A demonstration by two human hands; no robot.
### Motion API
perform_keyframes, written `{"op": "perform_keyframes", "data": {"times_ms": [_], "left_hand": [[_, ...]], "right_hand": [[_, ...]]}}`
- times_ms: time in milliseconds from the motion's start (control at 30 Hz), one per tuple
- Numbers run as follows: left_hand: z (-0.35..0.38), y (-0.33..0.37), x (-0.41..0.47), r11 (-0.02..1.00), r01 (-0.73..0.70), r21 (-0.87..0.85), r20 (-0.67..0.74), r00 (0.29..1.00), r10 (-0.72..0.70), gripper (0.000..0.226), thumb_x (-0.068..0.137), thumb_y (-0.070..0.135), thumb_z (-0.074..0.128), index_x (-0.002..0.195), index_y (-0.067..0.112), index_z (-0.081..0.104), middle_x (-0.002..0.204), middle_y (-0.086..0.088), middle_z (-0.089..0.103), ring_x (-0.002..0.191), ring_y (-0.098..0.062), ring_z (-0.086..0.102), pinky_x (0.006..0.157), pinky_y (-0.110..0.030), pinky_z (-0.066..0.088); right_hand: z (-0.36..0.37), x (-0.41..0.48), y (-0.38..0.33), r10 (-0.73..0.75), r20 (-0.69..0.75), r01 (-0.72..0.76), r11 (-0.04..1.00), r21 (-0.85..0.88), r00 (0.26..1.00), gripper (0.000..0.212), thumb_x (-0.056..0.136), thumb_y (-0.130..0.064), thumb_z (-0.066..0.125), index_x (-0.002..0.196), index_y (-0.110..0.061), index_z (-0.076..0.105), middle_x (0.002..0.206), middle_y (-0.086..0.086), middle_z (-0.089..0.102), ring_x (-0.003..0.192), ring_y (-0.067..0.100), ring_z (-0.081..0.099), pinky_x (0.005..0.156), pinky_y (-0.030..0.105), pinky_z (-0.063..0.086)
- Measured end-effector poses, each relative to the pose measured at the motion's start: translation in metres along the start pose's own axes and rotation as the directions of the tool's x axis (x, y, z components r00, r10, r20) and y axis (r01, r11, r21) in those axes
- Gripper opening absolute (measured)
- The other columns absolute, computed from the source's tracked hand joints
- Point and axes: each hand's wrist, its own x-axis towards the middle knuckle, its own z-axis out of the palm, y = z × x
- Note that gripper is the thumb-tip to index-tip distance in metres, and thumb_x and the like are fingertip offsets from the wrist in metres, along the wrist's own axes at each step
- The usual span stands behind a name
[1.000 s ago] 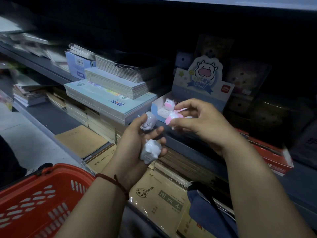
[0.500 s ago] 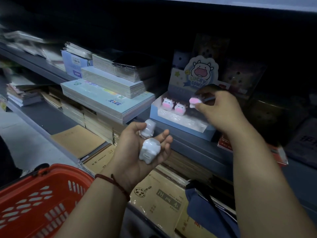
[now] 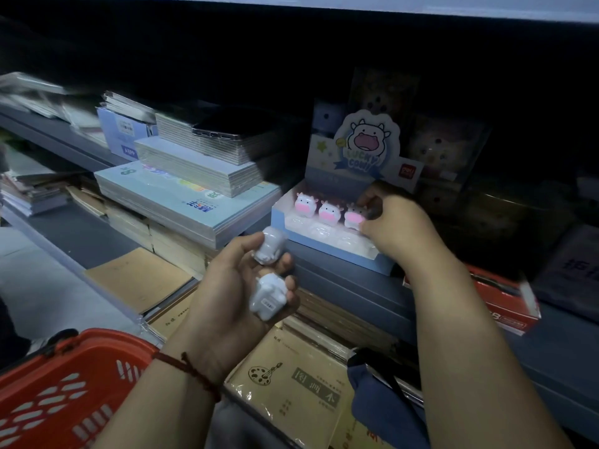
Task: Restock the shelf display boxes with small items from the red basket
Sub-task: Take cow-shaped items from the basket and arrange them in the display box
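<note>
Grey shelf (image 3: 350,286) with a blue display box (image 3: 324,252) between stacked notebooks (image 3: 181,202) and a red carton (image 3: 505,303).

A phone (image 3: 233,126) lying on a pile of silver books (image 3: 194,165), a blue book pile (image 3: 168,205) sitting under them, brown books (image 3: 139,280) lying on the low shelf (image 3: 77,238), a red box (image 3: 505,303) sitting at the right, a blue bag (image 3: 382,413) resting below.

Three pink-snouted cow figures (image 3: 329,212) stand in a row in the blue display box (image 3: 350,259), my right hand (image 3: 398,222) pinching the third. Two white cows (image 3: 268,298) lie gripped in my left hand (image 3: 227,296). The red basket (image 3: 64,384) sits lower left.
</note>
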Motion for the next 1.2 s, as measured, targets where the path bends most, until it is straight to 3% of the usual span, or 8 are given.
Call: {"op": "perform_keyframes", "data": {"times_ms": [200,333,567,733,900,1067,1200], "left_hand": [[0.012,-0.004,-0.002,0.998,-0.058,0.021,-0.104,0.993,0.060,0.029,0.089,0.023,0.065,0.113,0.006,0.067,0.098,-0.009,0.070,0.051,-0.014,0.052,0.043,-0.024,0.044],[0.014,-0.005,-0.002,0.998,-0.051,0.041,-0.110,0.992,0.055,0.032,0.089,0.021,0.065,0.116,0.006,0.066,0.100,-0.009,0.072,0.049,-0.013,0.051,0.041,-0.024,0.043],[0.015,-0.003,-0.004,0.995,-0.063,0.075,-0.116,0.991,0.072,0.033,0.090,0.025,0.065,0.118,0.008,0.066,0.093,-0.007,0.070,0.051,-0.014,0.050,0.043,-0.024,0.042],[0.015,-0.003,-0.006,0.995,-0.058,0.085,-0.111,0.992,0.068,0.033,0.090,0.026,0.066,0.118,0.009,0.066,0.090,-0.006,0.070,0.051,-0.015,0.050,0.043,-0.023,0.042],[0.016,-0.002,-0.009,0.993,-0.054,0.101,-0.117,0.991,0.065,0.033,0.089,0.029,0.068,0.116,0.011,0.067,0.094,-0.008,0.072,0.051,-0.015,0.050,0.043,-0.023,0.042],[0.019,0.001,-0.011,0.989,-0.045,0.139,-0.082,0.995,0.057,0.027,0.091,0.031,0.066,0.111,0.013,0.066,0.107,-0.008,0.076,0.048,-0.014,0.051,0.041,-0.022,0.042],[0.023,0.001,-0.014,0.983,-0.042,0.181,-0.049,0.997,0.052,0.020,0.093,0.034,0.064,0.104,0.017,0.064,0.117,-0.007,0.076,0.047,-0.013,0.050,0.041,-0.020,0.042]], "right_hand": [[0.000,-0.004,-0.002,0.021,0.007,-0.021,0.999,0.030,1.000,0.020,0.092,-0.031,0.071,0.104,-0.016,0.067,0.095,0.006,0.069,0.086,0.024,0.064,0.077,0.035,0.054],[0.004,-0.002,0.000,0.014,-0.040,-0.013,1.000,0.011,0.999,0.018,0.093,-0.031,0.070,0.106,-0.019,0.066,0.096,0.006,0.069,0.085,0.026,0.064,0.074,0.033,0.052],[0.008,-0.003,-0.003,0.078,-0.058,-0.082,0.994,-0.075,0.995,0.038,0.095,-0.044,0.065,0.124,-0.019,0.066,0.112,0.008,0.070,0.103,0.033,0.064,0.089,0.041,0.054],[0.009,-0.007,-0.006,0.066,-0.045,-0.067,0.997,-0.041,0.997,0.024,0.087,-0.038,0.075,0.109,-0.034,0.066,0.102,0.000,0.071,0.095,0.029,0.068,0.088,0.041,0.056],[0.003,-0.011,-0.009,0.043,-0.018,-0.043,0.999,-0.032,0.999,0.026,0.085,-0.032,0.080,0.108,-0.026,0.070,0.101,0.000,0.070,0.094,0.024,0.066,0.086,0.037,0.055],[-0.002,-0.022,-0.015,-0.021,-0.023,0.021,0.999,-0.028,1.000,0.016,0.084,-0.027,0.081,0.096,-0.023,0.072,0.097,-0.003,0.066,0.083,0.015,0.063,0.074,0.031,0.055],[-0.005,-0.025,-0.018,-0.038,-0.014,0.037,0.998,-0.043,0.999,0.014,0.085,-0.032,0.078,0.093,-0.023,0.071,0.101,0.001,0.067,0.085,0.018,0.065,0.078,0.035,0.058]]}}
